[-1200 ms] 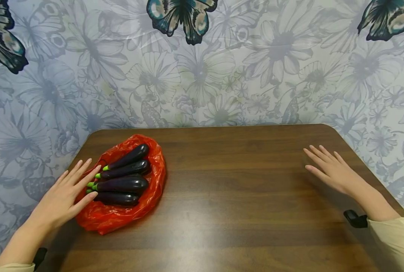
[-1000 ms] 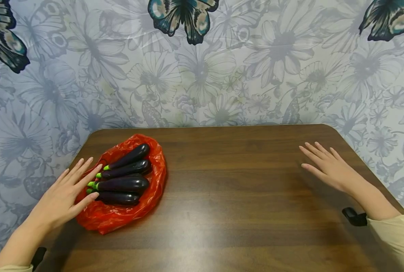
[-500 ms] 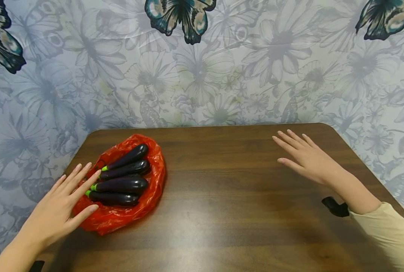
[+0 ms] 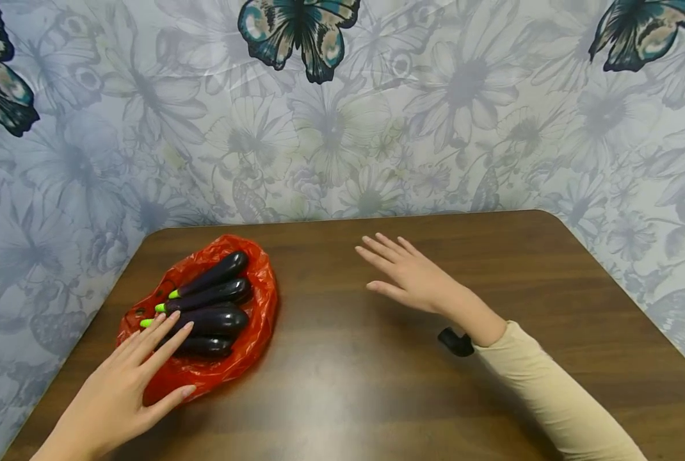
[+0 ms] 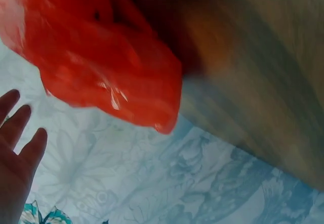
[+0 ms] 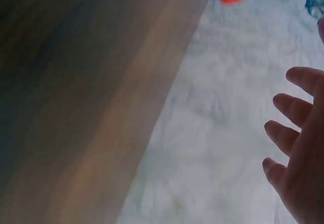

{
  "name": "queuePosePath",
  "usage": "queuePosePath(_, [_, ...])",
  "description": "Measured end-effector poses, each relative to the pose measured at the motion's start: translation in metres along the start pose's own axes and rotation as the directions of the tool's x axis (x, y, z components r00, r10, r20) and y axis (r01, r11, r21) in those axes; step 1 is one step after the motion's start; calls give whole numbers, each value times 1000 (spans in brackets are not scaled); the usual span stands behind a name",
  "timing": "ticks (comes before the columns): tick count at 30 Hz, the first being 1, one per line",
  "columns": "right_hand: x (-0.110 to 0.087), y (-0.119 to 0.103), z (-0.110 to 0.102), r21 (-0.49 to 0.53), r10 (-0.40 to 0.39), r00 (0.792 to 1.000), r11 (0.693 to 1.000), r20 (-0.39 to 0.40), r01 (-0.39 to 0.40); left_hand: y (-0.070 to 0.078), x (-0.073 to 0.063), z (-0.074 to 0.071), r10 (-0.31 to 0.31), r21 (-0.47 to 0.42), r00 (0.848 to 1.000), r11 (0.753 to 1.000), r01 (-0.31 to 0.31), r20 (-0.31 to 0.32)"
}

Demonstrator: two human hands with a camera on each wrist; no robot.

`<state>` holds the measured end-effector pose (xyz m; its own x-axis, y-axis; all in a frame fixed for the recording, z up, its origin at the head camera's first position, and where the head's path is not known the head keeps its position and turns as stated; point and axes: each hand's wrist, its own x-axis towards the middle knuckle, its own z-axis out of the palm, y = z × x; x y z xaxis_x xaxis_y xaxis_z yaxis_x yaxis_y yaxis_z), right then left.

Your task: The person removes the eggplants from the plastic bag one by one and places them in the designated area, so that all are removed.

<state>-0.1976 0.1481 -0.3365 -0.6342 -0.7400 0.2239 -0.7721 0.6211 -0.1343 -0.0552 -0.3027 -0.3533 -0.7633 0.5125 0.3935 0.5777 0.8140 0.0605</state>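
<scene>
Red bag (image 4: 264, 307) seemingly keeps the eggplants (image 4: 218, 318) together near the bench's (image 4: 331, 384) left edge; left hand (image 4: 114, 387) and right hand (image 4: 417, 278) spread.

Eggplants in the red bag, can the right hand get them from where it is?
Probably yes, by reaching across: in the head view, only table and the edge of the bag show between the right hand and the eggplants. The left hand is on their other side.

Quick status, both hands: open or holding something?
Left hand: open, holding nothing, at the red bag.
Right hand: open, holding nothing, over the table.
</scene>
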Motion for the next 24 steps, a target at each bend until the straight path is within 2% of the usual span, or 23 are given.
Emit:
queuePosePath(6, [47, -43, 41, 88, -103, 994, 991, 20, 101, 14, -10, 11, 35, -27, 998, 999, -36, -46])
queuePosePath(11, [73, -79, 64, 208, -176, 984, 964, 21, 168, 18, -10, 18, 54, -25, 997, 998, -55, -56])
queuePosePath(16, [91, -107, 73, 283, -181, 983, 942, -28, 182, 19, -6, 22, 74, 6, 994, 997, -74, -82])
queuePosePath(24, [119, -135, 76, 340, -168, 984, 923, -57, 178, 18, 2, 26, 83, -28, 994, 996, -85, -78])
